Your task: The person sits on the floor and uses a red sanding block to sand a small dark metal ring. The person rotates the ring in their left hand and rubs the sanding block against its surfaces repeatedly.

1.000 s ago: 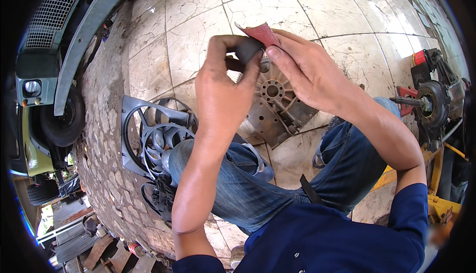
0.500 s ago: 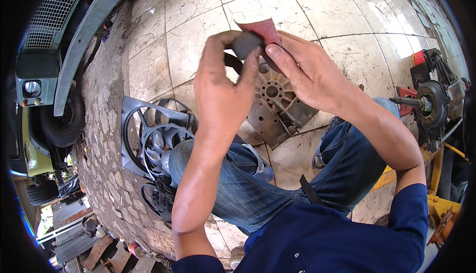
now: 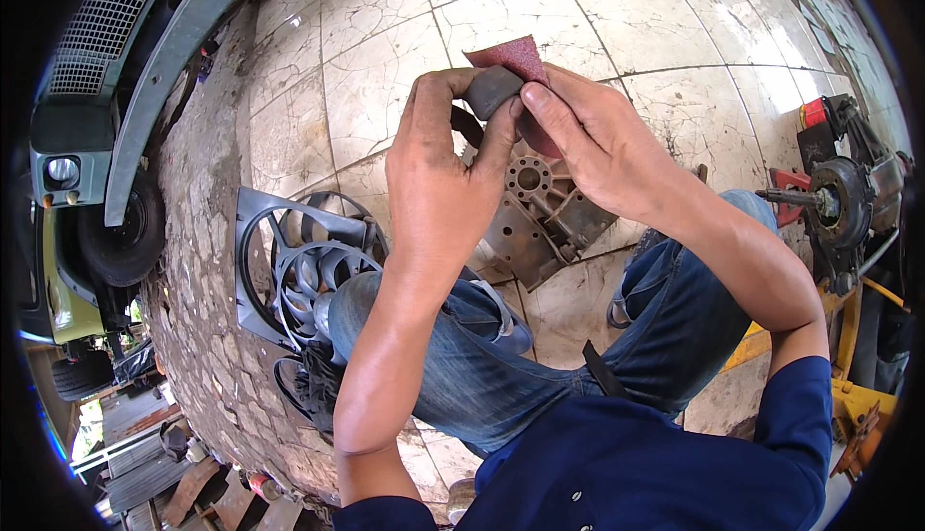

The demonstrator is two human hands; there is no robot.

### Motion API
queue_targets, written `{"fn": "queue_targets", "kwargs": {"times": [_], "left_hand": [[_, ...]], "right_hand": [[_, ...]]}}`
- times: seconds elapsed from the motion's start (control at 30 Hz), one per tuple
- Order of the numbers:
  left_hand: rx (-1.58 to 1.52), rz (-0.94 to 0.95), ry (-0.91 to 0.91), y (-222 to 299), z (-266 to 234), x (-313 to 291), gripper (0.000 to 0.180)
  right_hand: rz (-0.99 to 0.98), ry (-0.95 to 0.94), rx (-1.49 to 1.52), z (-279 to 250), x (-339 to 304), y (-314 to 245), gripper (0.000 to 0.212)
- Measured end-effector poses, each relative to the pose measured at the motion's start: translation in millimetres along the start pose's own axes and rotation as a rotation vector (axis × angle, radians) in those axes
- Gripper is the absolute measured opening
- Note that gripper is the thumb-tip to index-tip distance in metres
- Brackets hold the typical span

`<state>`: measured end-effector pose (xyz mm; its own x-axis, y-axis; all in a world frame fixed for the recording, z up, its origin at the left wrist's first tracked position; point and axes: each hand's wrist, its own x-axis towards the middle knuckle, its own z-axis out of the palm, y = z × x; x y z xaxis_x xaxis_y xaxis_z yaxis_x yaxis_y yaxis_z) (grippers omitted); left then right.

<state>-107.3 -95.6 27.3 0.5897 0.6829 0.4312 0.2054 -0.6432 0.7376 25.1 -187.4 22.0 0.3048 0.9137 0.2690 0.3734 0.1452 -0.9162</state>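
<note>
My left hand (image 3: 438, 150) is closed on a dark grey curved piece (image 3: 492, 91), gripped between thumb and fingers; its exact kind I cannot make out. A sheet of reddish sandpaper (image 3: 515, 57) is pinched by my right hand (image 3: 602, 141), with a corner sticking up past the fingers. Part of the sheet lies behind the dark piece, against its right end. Both hands are raised over the tiled floor. Below them rests a greasy metal casting (image 3: 529, 178) with a round bolted hub and flat drilled plates, partly hidden by my hands.
Left of my knee lies a fan in a grey shroud (image 3: 252, 271). A vehicle with a grey bumper (image 3: 159, 78) stands at the far left. On the right, a dark machine part with a shaft (image 3: 836, 201) sits near a yellow metal frame (image 3: 862, 401).
My left hand has shifted slightly right, bringing the dark curved piece closer to the sandpaper. The sandpaper's raised corner has tilted a little; my right hand has barely moved.
</note>
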Motion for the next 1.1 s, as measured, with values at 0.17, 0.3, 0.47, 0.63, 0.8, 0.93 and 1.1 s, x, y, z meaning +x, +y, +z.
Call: {"fn": "queue_targets", "kwargs": {"times": [0.17,0.3,0.47,0.63,0.8,0.93,1.1], "left_hand": [[0.043,0.072,0.109,-4,-6,8,0.026],[0.036,0.093,0.077,-7,-6,5,0.026],[0.014,0.094,0.039,-7,1,2,0.026],[0.022,0.149,0.063,-15,-2,6,0.027],[0.023,0.087,0.004,-9,2,1,0.026],[0.041,0.07,0.013,-10,-3,6,0.027],[0.039,0.024,-0.037,-8,1,1,0.025]], "right_hand": [[-0.024,-0.01,-0.01,1,0,-1,0.034],[0.07,-0.06,-0.01,-4,-1,-10,0.034],[0.024,-0.011,-0.004,-4,1,-1,0.036],[0.017,-0.016,-0.013,-3,1,-6,0.036],[0.002,-0.019,0.005,-3,1,-1,0.034],[-0.004,-0.02,-0.038,-3,1,-4,0.034],[-0.028,-0.01,-0.068,-4,1,-4,0.035]]}}
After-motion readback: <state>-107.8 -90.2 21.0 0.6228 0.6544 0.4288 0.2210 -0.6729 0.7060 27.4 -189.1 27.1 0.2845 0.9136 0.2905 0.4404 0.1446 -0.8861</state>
